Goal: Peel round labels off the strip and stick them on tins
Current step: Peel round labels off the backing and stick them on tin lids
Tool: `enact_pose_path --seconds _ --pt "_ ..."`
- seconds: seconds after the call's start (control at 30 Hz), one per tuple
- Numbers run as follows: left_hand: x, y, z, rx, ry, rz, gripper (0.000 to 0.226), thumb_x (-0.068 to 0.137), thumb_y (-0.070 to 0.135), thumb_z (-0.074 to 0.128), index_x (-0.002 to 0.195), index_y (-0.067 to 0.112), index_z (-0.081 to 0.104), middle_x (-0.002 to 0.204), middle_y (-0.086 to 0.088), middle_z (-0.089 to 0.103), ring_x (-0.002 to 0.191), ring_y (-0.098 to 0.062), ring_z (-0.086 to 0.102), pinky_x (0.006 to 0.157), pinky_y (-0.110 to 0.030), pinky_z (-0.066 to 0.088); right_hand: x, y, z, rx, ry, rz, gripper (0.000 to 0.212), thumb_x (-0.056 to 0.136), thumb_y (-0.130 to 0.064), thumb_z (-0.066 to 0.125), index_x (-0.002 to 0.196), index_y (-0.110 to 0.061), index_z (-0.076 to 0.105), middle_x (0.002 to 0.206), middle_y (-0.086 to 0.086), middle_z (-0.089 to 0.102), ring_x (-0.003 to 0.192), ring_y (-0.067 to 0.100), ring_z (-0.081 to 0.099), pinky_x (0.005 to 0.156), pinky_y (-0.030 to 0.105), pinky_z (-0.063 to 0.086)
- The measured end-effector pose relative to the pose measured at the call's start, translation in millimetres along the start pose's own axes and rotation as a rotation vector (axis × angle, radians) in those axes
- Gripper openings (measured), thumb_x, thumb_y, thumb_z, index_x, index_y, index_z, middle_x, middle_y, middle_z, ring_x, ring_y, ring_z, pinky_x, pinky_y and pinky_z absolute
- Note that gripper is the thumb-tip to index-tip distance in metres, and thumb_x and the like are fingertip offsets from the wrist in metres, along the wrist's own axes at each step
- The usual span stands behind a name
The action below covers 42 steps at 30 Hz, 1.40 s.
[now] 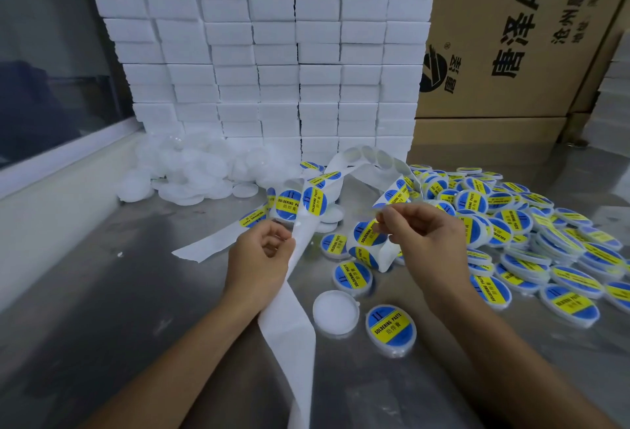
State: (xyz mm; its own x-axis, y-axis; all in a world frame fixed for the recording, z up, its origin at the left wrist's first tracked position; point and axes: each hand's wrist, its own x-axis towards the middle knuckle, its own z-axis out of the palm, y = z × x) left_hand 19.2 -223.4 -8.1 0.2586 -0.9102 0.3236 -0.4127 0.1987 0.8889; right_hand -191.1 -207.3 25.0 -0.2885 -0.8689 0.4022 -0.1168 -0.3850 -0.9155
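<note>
While fingers [286, 241] pinch strip [300, 292], raised.

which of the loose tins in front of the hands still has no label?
The plain white tin nearest the camera, just left of a labelled tin. Its top is bare white; the other tins near it carry the blue and yellow label.

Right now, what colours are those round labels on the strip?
The round labels are blue with a yellow band and dark print, seen best in the head view.
</note>
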Motion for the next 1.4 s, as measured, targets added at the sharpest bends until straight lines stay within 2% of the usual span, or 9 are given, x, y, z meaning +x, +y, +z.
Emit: enact_pose_path --seconds 0.13,0.37,0.53,0.67,0.8,0.97,1.13,1.3,1.4 --pt "-1.6 -0.7 2.3 0.059 -0.088 0.062 0.015 0.083 0.012 0.073 0.073 0.023 0.067 0.071 0.004 0.069 0.066 -0.009 0.062 0.063 -0.015 0.047 -3.7 -4.8 2.6 0.024 -0.028 -0.031 0.009 0.086 -0.004 0.072 0.085 -0.012 0.077 0.073 0.001 0.076 0.072 0.012 0.073 0.066 0.016 0.055" --pt "-9.1 3.8 9.0 0.087 -0.168 0.239 0.019 0.087 0.012 0.067 0.077 0.028 0.069 0.074 0.017 0.068 0.075 0.004 0.062 0.063 -0.004 0.043 -9.3 -10.3 7.2 0.049 -0.071 -0.088 0.018 0.083 -0.004 0.075 0.083 -0.021 0.076 0.076 -0.007 0.076 0.072 0.006 0.072 0.065 0.014 0.054" --pt "5.1 -2.3 -1.6 0.070 -0.017 0.231 0.023 0.085 0.011 0.067 0.069 0.027 0.066 0.069 0.016 0.068 0.064 0.001 0.060 0.060 -0.009 0.043 -5.8 -5.6 7.3 -0.016 -0.036 -0.118 0.024 0.082 -0.004 0.076 0.102 -0.016 0.072 0.074 -0.009 0.071 0.071 0.001 0.066 0.068 0.015 0.054" --pt "31.8 -13.4 -21.0 0.095 0.160 0.161 0.026 0.084 0.014 0.066 0.063 0.030 0.064 0.061 0.018 0.066 0.058 0.004 0.058 0.060 -0.015 0.045 -3.9 -3.1 6.4 -0.064 -0.016 -0.150 0.025 0.084 -0.003 0.075 0.096 -0.024 0.071 0.079 -0.008 0.071 0.071 0.002 0.065 0.067 0.020 0.056" --pt "66.7 -30.5 -32.0 0.252 0.213 0.055 0.024 0.083 0.017 0.061 0.062 0.028 0.060 0.067 0.009 0.065 0.070 -0.018 0.065 0.070 -0.033 0.053 -2.1 -1.0 4.9 -0.058 0.012 -0.174 0.020 0.086 -0.009 0.074 0.085 -0.028 0.070 0.075 -0.009 0.071 0.073 0.006 0.067 0.065 0.017 0.052" --pt "110.6 -41.8 -27.2 0.543 0.045 0.039 0.023 0.088 0.017 0.056 0.105 0.017 0.071 0.109 -0.007 0.070 0.102 -0.029 0.063 0.088 -0.038 0.051 2.0 5.1 3.2 -0.082 0.017 -0.141 0.010 0.087 -0.012 0.073 0.093 -0.020 0.072 0.078 -0.009 0.071 0.075 0.005 0.067 0.065 0.017 0.053" --pt "142.8 -49.6 -14.3 0.730 -0.137 -0.039 0.047 0.091 0.016 0.048 0.138 0.017 0.051 0.145 -0.009 0.049 0.131 -0.033 0.045 0.106 -0.045 0.039 9.0 13.0 -3.2 -0.142 0.018 -0.172 0.005 0.088 -0.011 0.072 0.089 -0.016 0.073 0.091 -0.001 0.070 0.079 0.005 0.066 0.065 0.023 0.053" --pt "161.0 -46.2 -4.4 0.858 -0.168 -0.045 0.016 0.085 0.012 0.052 0.093 0.010 0.066 0.105 -0.016 0.064 0.101 -0.038 0.057 0.087 -0.040 0.041 10.5 16.3 -7.4 -0.210 0.002 -0.236 0.012 0.086 -0.016 0.074 0.086 -0.028 0.070 0.114 0.002 0.054 0.085 0.008 0.066 0.062 0.011 0.046" --pt "165.5 -44.5 -0.5 0.833 -0.088 -0.022 0.014 0.085 0.006 0.053 0.085 0.003 0.066 0.096 -0.022 0.064 0.094 -0.042 0.059 0.073 -0.037 0.043 10.8 17.6 -7.5 -0.247 -0.003 -0.275 0.010 0.087 -0.017 0.073 0.088 -0.027 0.070 0.111 0.001 0.055 0.081 0.006 0.065 0.061 0.012 0.045"
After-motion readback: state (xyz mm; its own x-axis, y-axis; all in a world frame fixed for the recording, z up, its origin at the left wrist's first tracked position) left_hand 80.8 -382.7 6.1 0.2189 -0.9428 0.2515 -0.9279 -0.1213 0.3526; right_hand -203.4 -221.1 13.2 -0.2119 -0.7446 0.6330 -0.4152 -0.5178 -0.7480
